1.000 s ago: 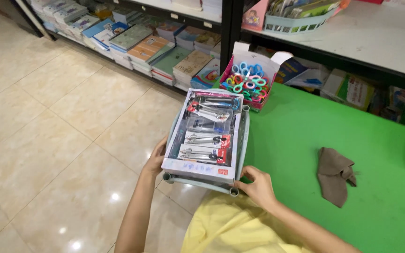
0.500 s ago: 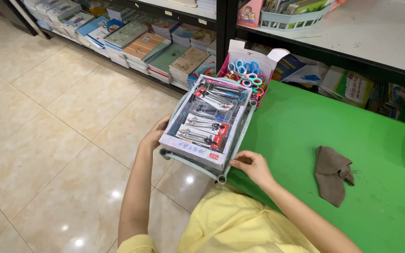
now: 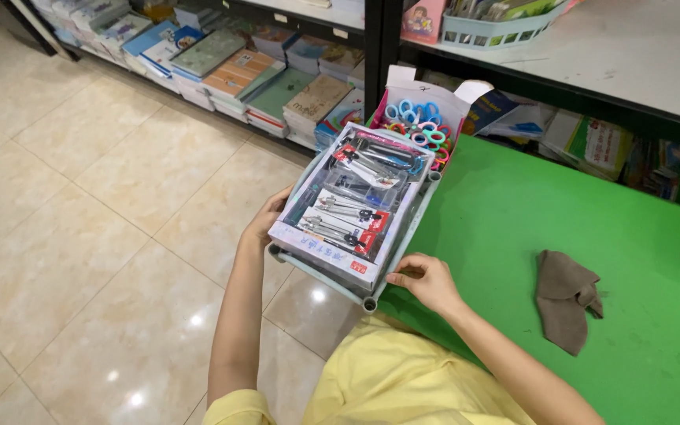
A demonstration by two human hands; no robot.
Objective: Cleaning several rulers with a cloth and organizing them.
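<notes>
Pale blue-grey plastic is showing under a white display box (image 3: 353, 206): a tray (image 3: 403, 236) with tube-like corner posts is carrying that box, and the box is holding flat packs of metal drawing compasses. The tray is hanging half off the near-left edge of the green table (image 3: 513, 228), over the tiled floor (image 3: 80, 236). The person's left hand (image 3: 265, 223) is gripping the side of the tray farthest from the table, fingers curled around its edge. The right hand (image 3: 425, 281) is resting at the tray's near corner, right at the table's edge, fingers closed on the tray rim beside a corner post. At the table's far-left corner, just beyond the tray and touching it or nearly so, a pink carton of coloured scissors (image 3: 419, 126) is standing open. A crumpled brown cloth (image 3: 564, 299) is lying on the table, well apart from the tray. Stacks of notebooks (image 3: 245, 75) are sitting on a low shelf beyond the table's left end.
</notes>
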